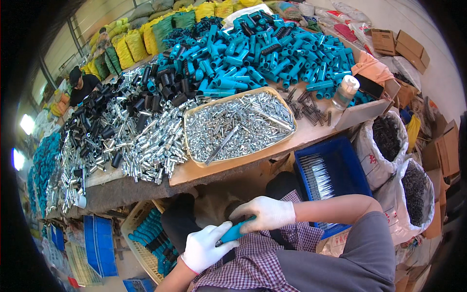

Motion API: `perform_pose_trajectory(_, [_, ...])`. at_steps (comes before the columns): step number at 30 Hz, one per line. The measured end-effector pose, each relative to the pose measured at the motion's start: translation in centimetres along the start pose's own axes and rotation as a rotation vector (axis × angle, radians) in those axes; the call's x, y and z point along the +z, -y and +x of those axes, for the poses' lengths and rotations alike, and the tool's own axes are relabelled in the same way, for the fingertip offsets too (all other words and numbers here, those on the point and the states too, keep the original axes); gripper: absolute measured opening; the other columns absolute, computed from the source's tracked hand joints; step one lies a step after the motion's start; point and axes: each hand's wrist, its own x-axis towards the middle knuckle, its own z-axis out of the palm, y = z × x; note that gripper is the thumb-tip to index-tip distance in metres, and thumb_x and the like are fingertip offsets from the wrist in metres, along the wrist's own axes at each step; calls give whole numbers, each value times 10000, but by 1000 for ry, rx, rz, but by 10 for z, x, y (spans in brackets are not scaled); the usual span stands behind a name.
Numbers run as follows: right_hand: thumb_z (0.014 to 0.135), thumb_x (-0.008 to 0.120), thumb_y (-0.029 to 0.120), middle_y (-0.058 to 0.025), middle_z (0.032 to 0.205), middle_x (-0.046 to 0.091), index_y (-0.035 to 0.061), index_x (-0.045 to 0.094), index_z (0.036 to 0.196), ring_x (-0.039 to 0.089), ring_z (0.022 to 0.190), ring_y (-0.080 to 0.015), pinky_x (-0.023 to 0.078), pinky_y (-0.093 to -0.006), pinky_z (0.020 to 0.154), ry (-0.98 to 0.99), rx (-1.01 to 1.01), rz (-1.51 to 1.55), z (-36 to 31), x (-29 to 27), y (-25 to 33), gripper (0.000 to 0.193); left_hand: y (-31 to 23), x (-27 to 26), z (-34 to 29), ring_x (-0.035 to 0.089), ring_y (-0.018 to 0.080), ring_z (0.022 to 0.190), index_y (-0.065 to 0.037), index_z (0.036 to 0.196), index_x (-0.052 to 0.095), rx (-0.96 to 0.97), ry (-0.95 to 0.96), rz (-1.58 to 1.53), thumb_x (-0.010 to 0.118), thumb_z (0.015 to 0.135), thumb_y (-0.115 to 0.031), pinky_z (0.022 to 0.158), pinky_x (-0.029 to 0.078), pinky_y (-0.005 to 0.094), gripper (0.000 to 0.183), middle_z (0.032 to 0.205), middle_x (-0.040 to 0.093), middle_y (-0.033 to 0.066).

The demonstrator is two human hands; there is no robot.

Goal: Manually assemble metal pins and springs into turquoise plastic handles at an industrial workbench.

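Observation:
Over my lap, both hands in white gloves are closed on one teal plastic tube-shaped part (235, 232), perhaps a tool handle. My left hand (206, 248) grips its lower left end, where a bit of dark metal shows by the fingers. From the upper right, my right hand (265, 213) wraps the other end and hides it. In front of me on the table, a cream tray (188, 141) is heaped with small silver metal pins and sleeves. A longer flat metal strip (222, 145) lies across that heap.
Teal tubes (272, 53) pile up behind the tray; black and silver parts (146, 121) spread leftward. Right of my knees, a blue crate (348, 165) holds rows of metal rods beside white sacks (362, 151). A yellow basket (127, 226) holds teal pieces. Another person (81, 87) works far left.

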Motion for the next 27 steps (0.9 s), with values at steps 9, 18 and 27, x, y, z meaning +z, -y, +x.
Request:
perform_pose_trajectory(9, [837, 706, 324, -206, 1094, 696, -13, 617, 1264, 706, 919, -298, 558, -369, 839, -53, -62, -133, -3, -5, 12, 551, -4, -5, -2, 677, 259, 649, -75, 1115, 703, -19, 11, 1, 859, 698, -370, 592, 539, 331, 533, 770, 666, 104])
perform_pose_trajectory(18, [801, 700, 401, -256, 1011, 690, -72, 620, 1204, 689, 918, -328, 543, -379, 819, 16, -31, -34, 8, 0, 23, 626, -9, -8, 7, 677, 268, 653, -87, 1135, 687, 78, 16, 24, 847, 714, -389, 581, 535, 342, 542, 772, 659, 95])
perform_pose_trajectory(27, [814, 687, 386, -224, 968, 693, -72, 592, 1248, 685, 721, -251, 545, -326, 677, 79, 147, 53, 16, -19, 44, 638, 2, 4, 12, 695, 274, 711, -88, 1199, 657, 72, 16, -51, 811, 765, -357, 619, 548, 340, 534, 825, 688, 102])
